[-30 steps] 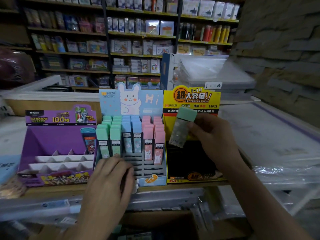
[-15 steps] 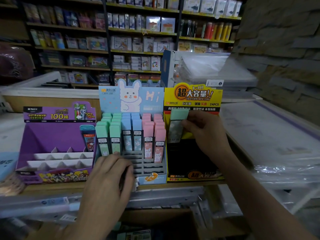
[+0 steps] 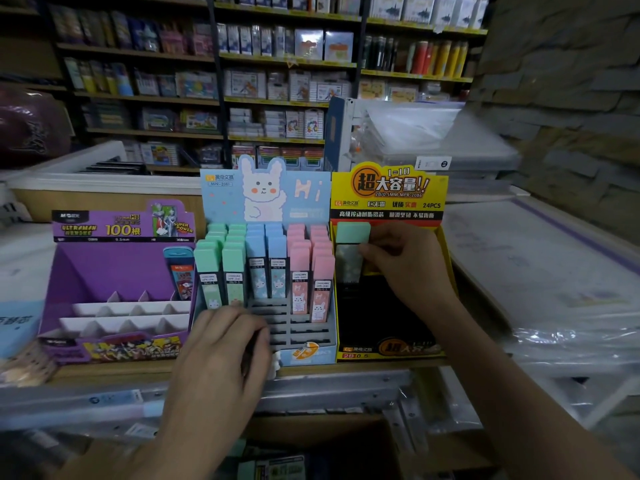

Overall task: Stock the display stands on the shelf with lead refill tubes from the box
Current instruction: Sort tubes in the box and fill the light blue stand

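From my remote seat I see the right hand [image 3: 408,268] clamped on a clear lead refill tube with a mint-green cap [image 3: 351,244], thumb and fingertips pinching its right edge just below the cap. The tube stands upright at the back left corner of the yellow and black cardboard display stand [image 3: 388,199], its cap level with the foot of the stand's printed header and its lower end at the dark inside of the stand; I cannot tell whether it sits in a slot. Just to the left stands the pale blue cardboard display stand with a white bunny on its header [image 3: 263,192], holding rows of upright tubes with green caps [image 3: 221,258], blue caps [image 3: 266,247] and pink caps [image 3: 311,258], with bare grey slots in front of them. My left hand [image 3: 221,351] rests on the front of this blue stand, fingers together and bent downward; I cannot tell whether they grip anything. Further left is a purple cardboard display stand [image 3: 104,268] with white tiered dividers and one blue-topped pack [image 3: 180,275] upright at its right side. All three stands sit side by side on the wooden shelf [image 3: 114,370]. A brown cardboard box [image 3: 346,445] shows at the bottom edge, below the shelf.
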